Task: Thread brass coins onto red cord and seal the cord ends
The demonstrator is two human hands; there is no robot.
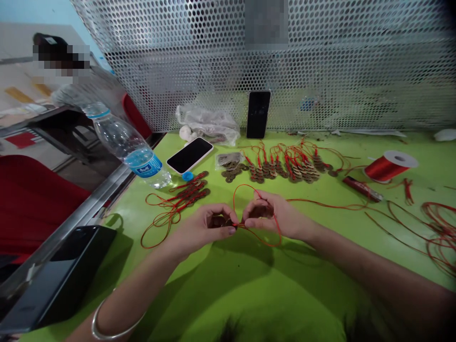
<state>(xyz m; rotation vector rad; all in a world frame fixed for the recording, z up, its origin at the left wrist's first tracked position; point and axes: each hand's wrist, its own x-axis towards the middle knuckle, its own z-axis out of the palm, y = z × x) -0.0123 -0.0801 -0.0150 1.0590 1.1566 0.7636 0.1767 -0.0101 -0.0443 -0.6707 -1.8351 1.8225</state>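
In the middle of the green table (221, 289), my left hand (201, 228) pinches a dark round coin (228, 223) between thumb and fingertips. Close beside it, my right hand (276, 216) is closed on red cord (245, 185) where it meets the coin. A wide loop of that cord curves around my right fingers, and a strand trails off to the right. Behind my hands lies a row of coin strings (302, 171) tied with red cord, beside loose coins (231, 172). Left of them is another group of coin strings (192, 190) with looped cords.
A water bottle (142, 161) and a phone (190, 156) are at left. Another phone (258, 114) leans on the perforated metal screen (199, 61). A red-thread spool (388, 167), a lighter (361, 188) and coiled cord (441, 232) lie right. A dark box-like object (71, 275) sits front left. A person (96, 88) is beyond.
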